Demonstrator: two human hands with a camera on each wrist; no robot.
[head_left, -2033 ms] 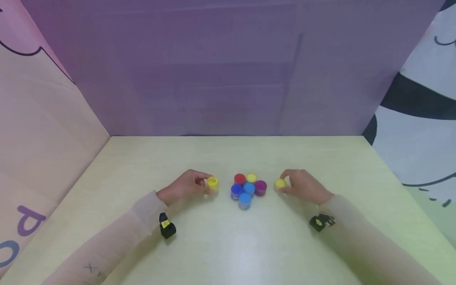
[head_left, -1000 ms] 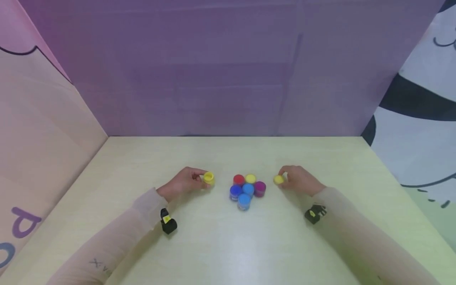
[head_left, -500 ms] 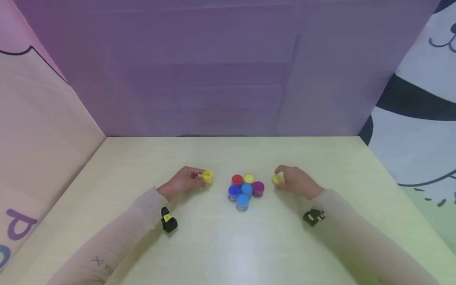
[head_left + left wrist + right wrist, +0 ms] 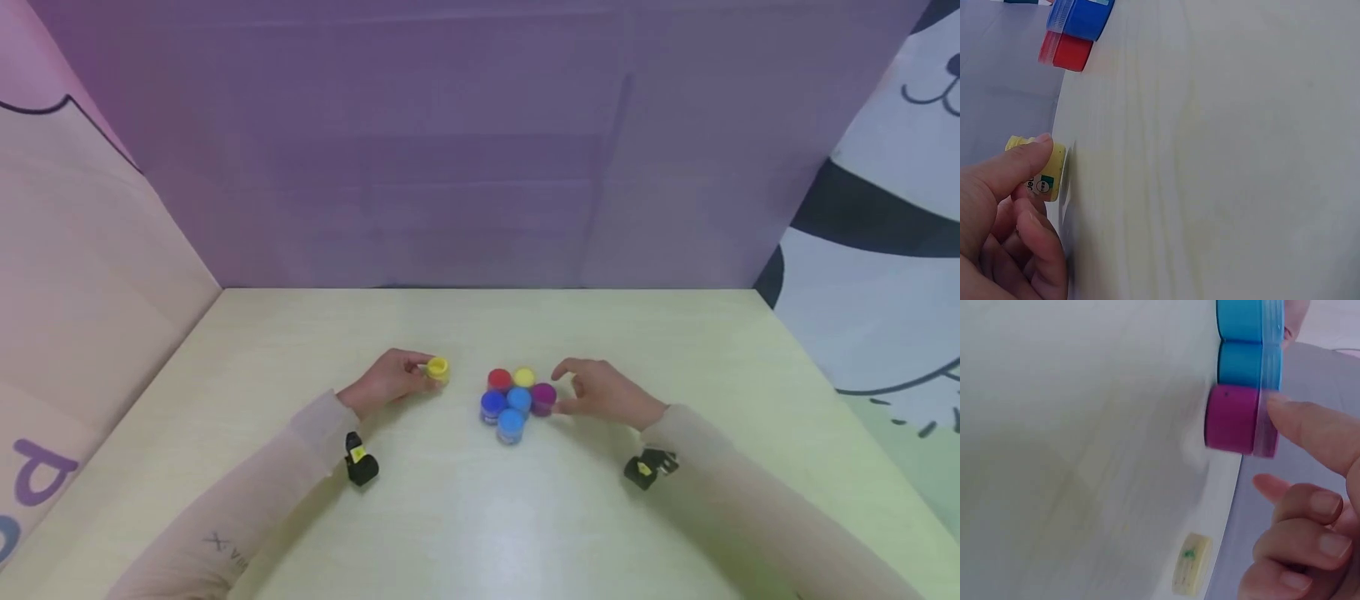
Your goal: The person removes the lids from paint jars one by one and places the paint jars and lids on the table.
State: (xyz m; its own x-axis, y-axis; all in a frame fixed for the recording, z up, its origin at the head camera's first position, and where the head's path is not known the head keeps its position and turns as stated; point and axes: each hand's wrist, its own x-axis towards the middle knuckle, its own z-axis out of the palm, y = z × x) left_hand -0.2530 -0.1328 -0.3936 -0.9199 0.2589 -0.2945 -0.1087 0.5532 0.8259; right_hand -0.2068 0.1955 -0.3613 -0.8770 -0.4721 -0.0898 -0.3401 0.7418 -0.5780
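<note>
My left hand pinches a small yellow paint jar between thumb and fingers, its lid off and mouth facing up. In the left wrist view the jar shows a printed label. To the right, my right hand has thumb and index finger spread at the purple-lidded jar. The right wrist view shows the thumb at the purple jar's clear rim, the other fingers loosely bent. A yellow lid lies on the table near that hand; in the head view the hand hides it.
Beside the purple jar stand a red jar, a yellow jar, a dark blue jar and two light blue jars, grouped close together. A purple backdrop rises behind the pale table.
My right hand has let go of the yellow lid and moved left to the purple jar. My left hand, still holding the open yellow jar, has shifted slightly left and away from me.
</note>
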